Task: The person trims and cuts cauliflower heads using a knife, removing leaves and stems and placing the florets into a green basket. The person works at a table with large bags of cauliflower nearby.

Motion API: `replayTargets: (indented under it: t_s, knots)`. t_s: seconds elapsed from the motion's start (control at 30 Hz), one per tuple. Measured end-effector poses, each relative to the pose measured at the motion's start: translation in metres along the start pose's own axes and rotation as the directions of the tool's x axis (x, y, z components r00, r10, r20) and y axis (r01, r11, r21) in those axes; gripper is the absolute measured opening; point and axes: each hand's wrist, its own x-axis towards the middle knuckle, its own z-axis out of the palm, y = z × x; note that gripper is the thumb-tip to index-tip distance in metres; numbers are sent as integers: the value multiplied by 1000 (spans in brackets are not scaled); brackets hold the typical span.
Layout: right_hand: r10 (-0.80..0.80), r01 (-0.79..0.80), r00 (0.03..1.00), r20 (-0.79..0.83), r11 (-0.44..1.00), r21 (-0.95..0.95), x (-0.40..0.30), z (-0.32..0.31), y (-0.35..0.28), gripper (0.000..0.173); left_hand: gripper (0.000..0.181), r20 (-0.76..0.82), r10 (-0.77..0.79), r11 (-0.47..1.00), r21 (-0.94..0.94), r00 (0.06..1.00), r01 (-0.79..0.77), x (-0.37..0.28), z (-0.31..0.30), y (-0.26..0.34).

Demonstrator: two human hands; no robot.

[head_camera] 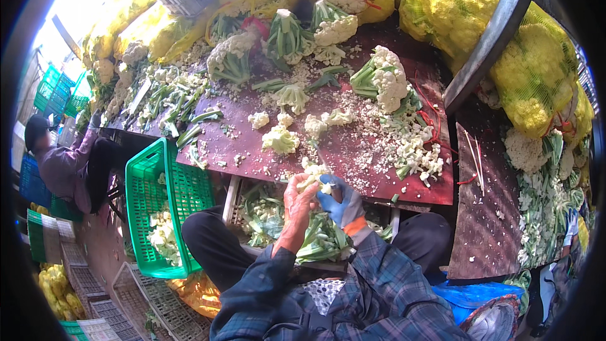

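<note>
My left hand (299, 203), bare, grips a small cauliflower piece (314, 169) just over the front edge of the red board (236, 144). Against it works my right hand (344, 201), in a blue and grey glove with an orange cuff. A thin, blurred blade, apparently a knife (321, 152), projects from the gloved fingers; its handle is hidden. Cut florets (280, 140) lie on the board just beyond my hands. Farther back are larger cauliflower heads (386, 78) with green stalks. Crumbs and trimmings (416, 149) are heaped to the right.
A green plastic crate (177, 194) holding florets stands at my left knee. Leaves and stalks (322, 239) fill a container below the board. Yellow mesh sacks (450, 9) of cauliflower line the back, near a slanting metal bar (494, 38). A person (66, 166) sits at far left.
</note>
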Motion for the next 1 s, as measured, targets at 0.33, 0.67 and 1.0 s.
replayTargets:
  t_s: [0.33,0.67,1.0]
  knots:
    - [428,-448,892,146,792,414,-2,-30,-30,26,56,51,-69,956,-283,996,81,-5,5,-13]
    - [140,-45,983,115,803,-594,-50,-51,-11,25,58,-150,16,975,-215,989,-48,-6,4,-7]
    - [199,-89,974,111,781,-618,-61,-57,-6,27,58,-209,17,988,-145,978,-48,-12,12,-3]
